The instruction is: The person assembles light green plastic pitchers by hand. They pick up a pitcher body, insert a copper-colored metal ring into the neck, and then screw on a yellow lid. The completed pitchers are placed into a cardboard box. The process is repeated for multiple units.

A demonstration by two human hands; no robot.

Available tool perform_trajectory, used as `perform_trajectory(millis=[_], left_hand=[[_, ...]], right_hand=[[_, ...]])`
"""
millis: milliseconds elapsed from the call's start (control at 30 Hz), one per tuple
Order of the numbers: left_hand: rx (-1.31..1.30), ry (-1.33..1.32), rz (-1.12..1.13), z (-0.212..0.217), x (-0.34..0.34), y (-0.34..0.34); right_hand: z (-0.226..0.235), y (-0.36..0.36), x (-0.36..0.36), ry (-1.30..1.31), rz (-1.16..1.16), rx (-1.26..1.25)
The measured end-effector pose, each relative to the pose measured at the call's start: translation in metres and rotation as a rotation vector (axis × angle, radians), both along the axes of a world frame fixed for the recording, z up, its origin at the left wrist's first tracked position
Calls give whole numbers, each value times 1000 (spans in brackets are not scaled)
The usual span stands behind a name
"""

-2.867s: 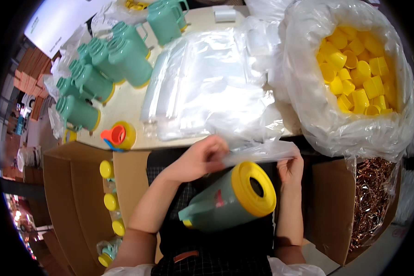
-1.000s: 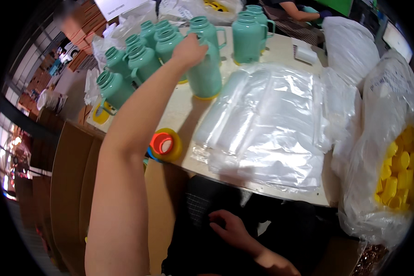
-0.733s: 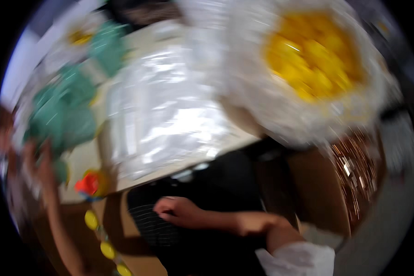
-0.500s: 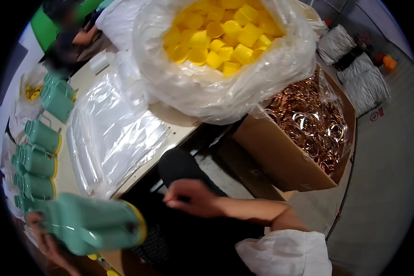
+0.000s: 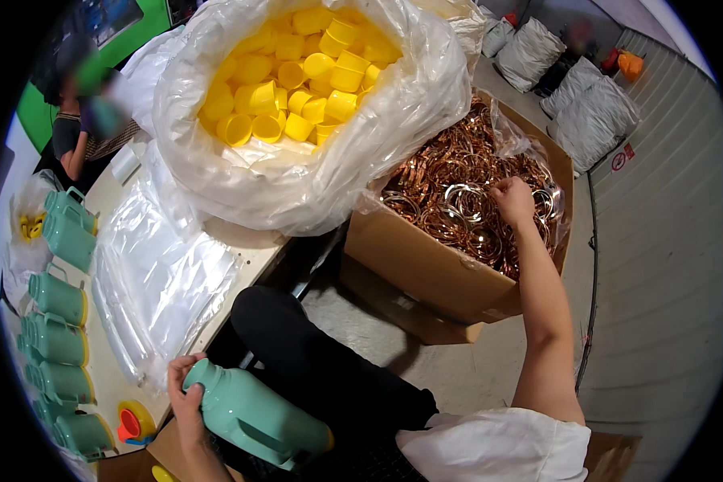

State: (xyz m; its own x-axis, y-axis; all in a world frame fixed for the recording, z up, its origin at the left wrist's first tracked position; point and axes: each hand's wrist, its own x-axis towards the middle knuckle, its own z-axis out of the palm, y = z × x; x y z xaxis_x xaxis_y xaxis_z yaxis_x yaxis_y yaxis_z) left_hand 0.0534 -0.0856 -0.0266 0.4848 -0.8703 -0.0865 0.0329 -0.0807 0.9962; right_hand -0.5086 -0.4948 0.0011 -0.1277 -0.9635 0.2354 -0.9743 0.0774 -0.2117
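My left hand grips the neck end of a glossy green vacuum jug. The jug lies tilted over my lap, its handle facing me and its yellow-edged base toward the lower right. My right arm stretches out to an open cardboard box full of shiny copper-coloured metal rings. There my right hand rests among the rings, its fingers bent and pressed together. What is between those fingertips is too small to make out.
A big clear plastic bag of yellow cups stands at the table's far end. Clear plastic sheets cover the table beside several more green jugs. Red and yellow parts sit near the edge. Another person works at far left; white sacks stand at far right.
The jug has swung from the left over to my lap, still in my left hand. My right hand has gone from my lap out into the box of rings. The view has shifted rightward.
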Motion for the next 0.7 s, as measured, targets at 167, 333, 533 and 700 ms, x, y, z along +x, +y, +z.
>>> perform_trajectory(millis=[167, 333, 533, 700], left_hand=[[-26, 92, 52, -9, -2, 12], [-40, 140, 92, -14, -1, 30], [-56, 153, 121, -19, -1, 43], [-93, 151, 110, -20, 0, 49]], right_hand=[[22, 9, 27, -29, -19, -194], [-2, -9, 5, -91, 19, 10], [-1, -7, 16, 17, -55, 90], [2, 9, 16, -126, 9, -234]])
